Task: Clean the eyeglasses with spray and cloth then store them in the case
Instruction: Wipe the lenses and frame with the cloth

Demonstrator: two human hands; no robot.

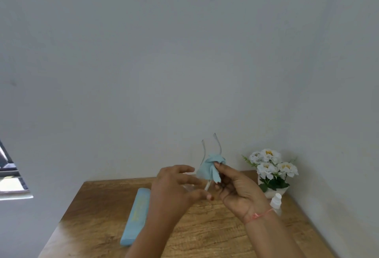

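Both hands are raised above the bench (pixel 98 212). The left hand (pixel 174 186) pinches the clear eyeglasses (pixel 207 155); the right hand (pixel 235 188) presses the blue cloth (pixel 207 168) onto them. The case (pixel 136 216) lies on the bench.

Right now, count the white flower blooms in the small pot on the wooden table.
4 show: two at the top of the white artificial flower bunch, at and, and two lower, at and. More may be hidden behind them.
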